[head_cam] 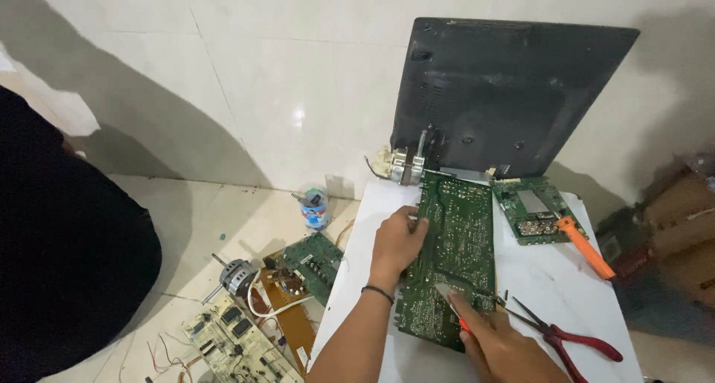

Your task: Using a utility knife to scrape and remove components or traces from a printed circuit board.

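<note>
Circuit board (456,260): L hand (396,241) steadies, R hand (500,347) w/ tool

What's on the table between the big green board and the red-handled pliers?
Only bare white table lies between the large green circuit board and the pliers, in the head view.

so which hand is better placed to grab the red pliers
Right. The right hand sits at the near edge of the green circuit board, close beside the red pliers. The left hand rests on the board's far side.
</note>
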